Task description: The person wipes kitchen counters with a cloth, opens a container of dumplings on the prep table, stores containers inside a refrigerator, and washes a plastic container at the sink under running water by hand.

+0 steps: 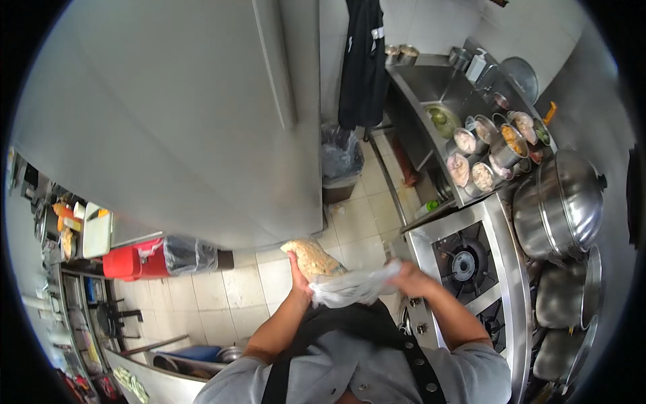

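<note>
A clear plastic bag [311, 260] filled with a pale yellowish, grainy food is held in front of the apron. My left hand [300, 276] is wrapped round the lower left side of the filled part. The loose, whitish end of the bag stretches to the right, and my right hand [407, 277] is closed on it, slightly blurred. The gas stove [494, 222] is just to the right of my right hand.
A large steel refrigerator [182, 121] fills the upper left. Metal containers of food [509, 145] stand by the sink [431, 77]. Large steel pots [562, 209] line the right wall. Lined bins [342, 158] and a red container [138, 259] stand on the floor.
</note>
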Available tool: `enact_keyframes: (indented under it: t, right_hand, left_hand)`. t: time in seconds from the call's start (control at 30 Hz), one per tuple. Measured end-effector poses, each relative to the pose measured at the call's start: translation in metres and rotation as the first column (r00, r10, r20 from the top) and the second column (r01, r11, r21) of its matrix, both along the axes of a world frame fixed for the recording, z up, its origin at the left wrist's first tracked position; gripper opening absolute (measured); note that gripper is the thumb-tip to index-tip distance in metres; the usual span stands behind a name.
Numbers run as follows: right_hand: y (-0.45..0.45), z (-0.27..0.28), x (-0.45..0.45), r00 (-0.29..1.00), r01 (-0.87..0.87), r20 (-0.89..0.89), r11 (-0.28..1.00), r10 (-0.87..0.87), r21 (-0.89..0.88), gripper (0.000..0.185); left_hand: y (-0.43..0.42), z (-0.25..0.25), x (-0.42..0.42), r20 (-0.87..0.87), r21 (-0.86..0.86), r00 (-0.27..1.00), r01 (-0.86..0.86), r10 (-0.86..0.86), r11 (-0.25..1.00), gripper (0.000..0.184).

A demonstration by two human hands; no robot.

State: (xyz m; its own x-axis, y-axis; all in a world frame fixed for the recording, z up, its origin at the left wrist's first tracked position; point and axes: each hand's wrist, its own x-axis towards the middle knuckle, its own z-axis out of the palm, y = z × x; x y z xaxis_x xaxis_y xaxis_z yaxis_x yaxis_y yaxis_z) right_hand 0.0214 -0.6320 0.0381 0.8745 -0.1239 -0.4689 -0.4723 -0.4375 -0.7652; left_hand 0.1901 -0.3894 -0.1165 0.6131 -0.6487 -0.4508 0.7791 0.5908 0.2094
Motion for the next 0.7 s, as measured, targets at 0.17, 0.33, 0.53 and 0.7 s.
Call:
enact_keyframes:
  t: [0.17, 0.33, 0.53, 0.7]
  right_hand:
    - [-0.083, -0.015, 0.049, 0.806, 0.325, 0.203, 0.702, -0.556, 0.633, 0.035]
    - [-0.129, -0.062, 0.169, 0.596, 0.607, 0.09, 0.521, -0.798, 0.601, 0.036]
    - [-0.171, -0.167, 0.318, 0.295, 0.877, 0.302, 0.383, -0.906, 0.292, 0.047]
    - [-0.179, -0.21, 0.382, 0.29, 0.928, 0.186, 0.323, -0.939, 0.183, 0.093]
  left_hand:
    - [0.033, -0.02, 0.01, 0.029, 0.095, 0.97, -0.242, 0.24, 0.966, 0.088]
    - [0.074, -0.008, -0.003, 0.138, 0.085, 0.912, -0.399, 0.385, 0.913, 0.081]
    - [0.095, 0.019, -0.05, 0.207, 0.153, 0.799, -0.596, 0.564, 0.788, 0.067]
    - [0.118, 0.025, -0.092, 0.232, 0.263, 0.76, -0.65, 0.607, 0.713, 0.069]
